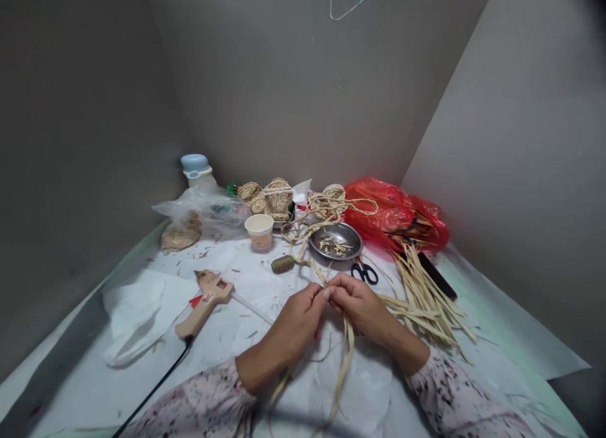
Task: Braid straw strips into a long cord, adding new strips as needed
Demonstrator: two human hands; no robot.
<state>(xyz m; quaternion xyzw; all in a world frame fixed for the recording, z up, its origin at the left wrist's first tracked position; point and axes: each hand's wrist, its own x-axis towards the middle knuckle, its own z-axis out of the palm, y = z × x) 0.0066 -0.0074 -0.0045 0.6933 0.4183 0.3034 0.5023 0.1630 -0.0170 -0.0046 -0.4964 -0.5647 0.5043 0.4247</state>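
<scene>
A braided straw cord (303, 256) runs from the far side of the table, over the rim of a metal bowl (358, 248), down to my hands. My left hand (299, 315) pinches the near end of the braid from the left. From the right, my right hand (360, 304) pinches the same spot, the two sets of fingertips meeting. Loose straw strands (347, 362) hang below both hands toward the front edge. My fingers hide the exact point where the strands cross.
Left lies a glue gun (204, 302) with its cable. Beyond are a paper cup (259, 233), a thread spool (283, 264) and black scissors (364, 273). Loose straw (428, 299) spreads at right before a red plastic bag (383, 204). Woven straw pieces (278, 198) stand at the back.
</scene>
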